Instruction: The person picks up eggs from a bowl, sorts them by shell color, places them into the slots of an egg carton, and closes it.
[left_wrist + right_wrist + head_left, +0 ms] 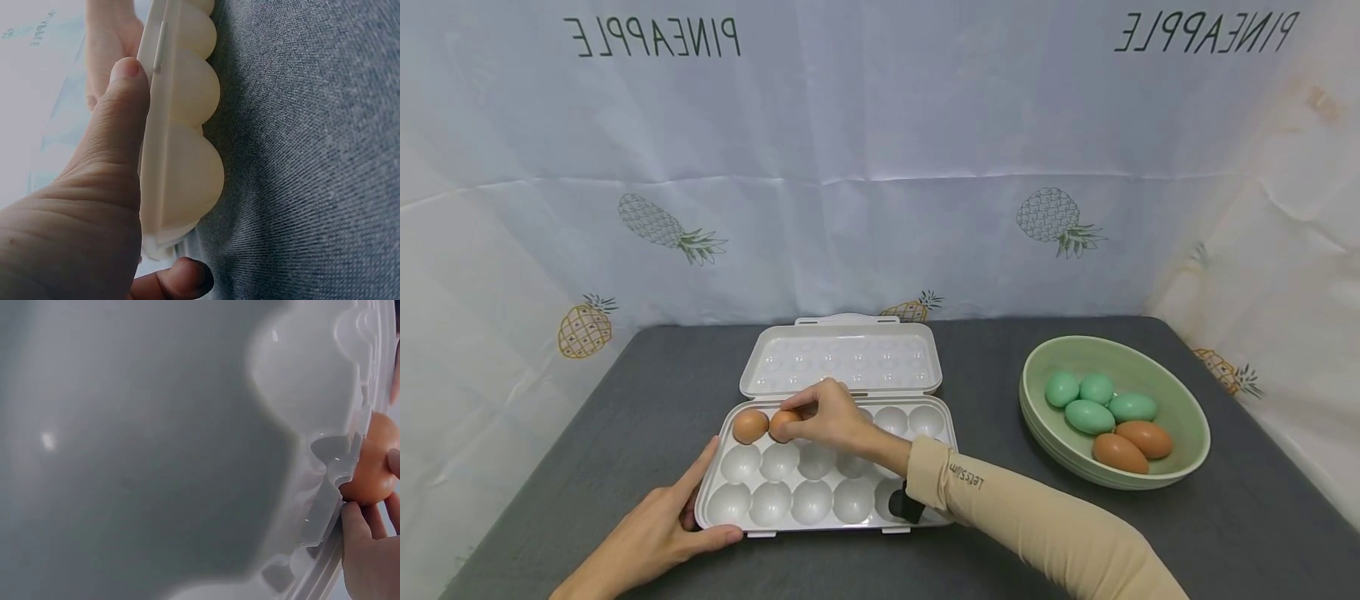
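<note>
Grasping a brown egg (pixel 780 423) with the right hand (pixel 833 418), pinched with the thumb at about four o'clock on the shell and the fingertips at about one. Lies at nine o'clock of the palm, out at the tips of the grip rather than deep inside it. Sits at the second cup along the back row of the white egg tray (pixel 812 503), toward ten o'clock of its middle. Cannot tell whether fully seated in that cup. In the right wrist view, shows at the three o'clock edge, between thumb and fingers.

Just beside, at nine o'clock of the held egg, see a second egg (pixel 750 426) in the corner cup. Gripping the tray's near corner with the left hand (pixel 658 523), at eight o'clock from the held egg, with the thumb laid along the front edge. Hinged open behind at twelve o'clock with the lid (pixel 842 337).

Well apart at three o'clock on the dark table (pixel 985 400), see a green bowl (pixel 1186 417), with four green eggs (pixel 1089 417) toward eleven o'clock inside and two brown ones toward five.
</note>
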### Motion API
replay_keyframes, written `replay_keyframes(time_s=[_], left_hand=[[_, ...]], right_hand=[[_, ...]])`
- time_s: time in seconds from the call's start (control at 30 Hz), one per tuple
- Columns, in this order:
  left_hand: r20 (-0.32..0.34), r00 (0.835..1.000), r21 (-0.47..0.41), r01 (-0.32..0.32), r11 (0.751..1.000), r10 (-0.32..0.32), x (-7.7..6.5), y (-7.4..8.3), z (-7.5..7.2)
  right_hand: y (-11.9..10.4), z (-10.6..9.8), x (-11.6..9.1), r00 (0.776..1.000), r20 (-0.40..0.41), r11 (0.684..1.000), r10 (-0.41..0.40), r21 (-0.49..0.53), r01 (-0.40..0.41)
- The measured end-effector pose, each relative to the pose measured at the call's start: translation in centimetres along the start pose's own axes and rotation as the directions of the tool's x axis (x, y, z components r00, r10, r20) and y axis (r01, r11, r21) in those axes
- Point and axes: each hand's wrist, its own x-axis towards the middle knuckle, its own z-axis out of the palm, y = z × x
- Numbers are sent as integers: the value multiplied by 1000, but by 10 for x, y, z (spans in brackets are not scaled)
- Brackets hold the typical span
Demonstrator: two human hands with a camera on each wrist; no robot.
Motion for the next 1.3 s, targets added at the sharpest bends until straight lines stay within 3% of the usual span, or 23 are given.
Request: replay_keyframes(time_s=[0.63,1.07,1.3], left_hand=[[-47,998,6,-31,999,31,-2,-1,1],[-51,998,25,-28,999,29,-1,-2,1],[-61,997,24,-51,998,52,-1,-2,2]], right_hand=[[-3,-9,-4,999,-5,999,-31,-24,31],[-16,-59,-17,999,-37,989,37,147,-31],[-16,-101,-38,999,-31,989,6,147,-1]])
